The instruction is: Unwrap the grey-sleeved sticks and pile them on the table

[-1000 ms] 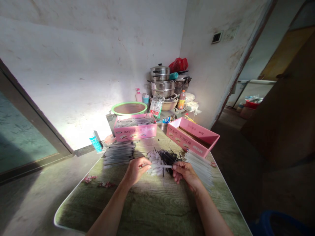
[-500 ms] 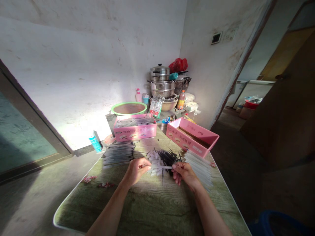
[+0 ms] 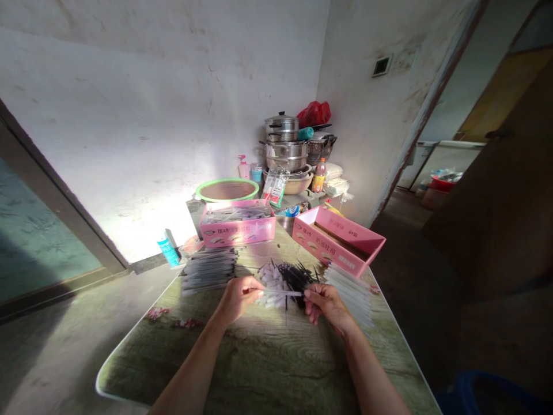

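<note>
My left hand (image 3: 237, 297) and my right hand (image 3: 325, 302) pinch the two ends of a thin clear tube (image 3: 280, 293) held level just above the table (image 3: 268, 357). Behind the tube lies a heap of small white caps (image 3: 271, 276) and a heap of thin black sticks (image 3: 296, 275). A stack of grey finished pieces (image 3: 209, 270) lies left of my left hand. A row of clear tubes (image 3: 352, 291) lies right of my right hand.
Two pink cardboard boxes stand at the far end: one (image 3: 237, 223) filled with pieces, one (image 3: 337, 239) open at the right corner. A green basin (image 3: 227, 189), stacked steel pots (image 3: 283, 144), bottles and a red bag crowd the back corner. A blue tube (image 3: 166, 249) stands by the wall.
Both hands keep their pinch on the clear tube in the same place. Only the camera has shifted slightly.
</note>
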`<state>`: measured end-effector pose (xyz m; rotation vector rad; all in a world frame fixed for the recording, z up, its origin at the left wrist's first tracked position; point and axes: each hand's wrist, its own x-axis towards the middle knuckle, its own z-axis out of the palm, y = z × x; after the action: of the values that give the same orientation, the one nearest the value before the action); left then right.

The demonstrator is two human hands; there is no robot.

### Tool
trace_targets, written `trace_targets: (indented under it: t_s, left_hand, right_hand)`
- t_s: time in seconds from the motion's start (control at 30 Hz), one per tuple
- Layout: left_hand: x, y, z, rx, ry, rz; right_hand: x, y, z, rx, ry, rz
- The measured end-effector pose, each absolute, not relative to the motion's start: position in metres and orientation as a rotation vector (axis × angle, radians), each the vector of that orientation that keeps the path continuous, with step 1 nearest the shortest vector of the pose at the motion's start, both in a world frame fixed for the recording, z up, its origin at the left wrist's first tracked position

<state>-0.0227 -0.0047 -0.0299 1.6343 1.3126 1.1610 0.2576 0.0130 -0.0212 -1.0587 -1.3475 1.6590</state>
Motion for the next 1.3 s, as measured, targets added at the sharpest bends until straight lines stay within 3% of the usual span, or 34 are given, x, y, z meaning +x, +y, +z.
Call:
trace_targets:
  t_s: [0.6,0.73,0.97,1.3]
  left_hand:
    - [-0.024,-0.003,-0.031,1.622,1.307,1.090]
    - [-0.030,-0.002,-0.032,1.583,1.347,1.142]
    - [-0.036,0.002,-0.036,1.563,1.410,1.183]
    - [-0.031,0.000,-0.034,1.607,1.391,1.142]
  right_hand:
    - [0.258,0.013,-0.018,-1.090,-1.386,1.668]
    - [0.261,0.018,-0.024,-1.167,-1.387,1.529]
    - [0.251,0.022,-0.033,-1.285,-1.690,0.979]
    - [0.246,0.017,-0.031,-1.226,-1.667,1.086]
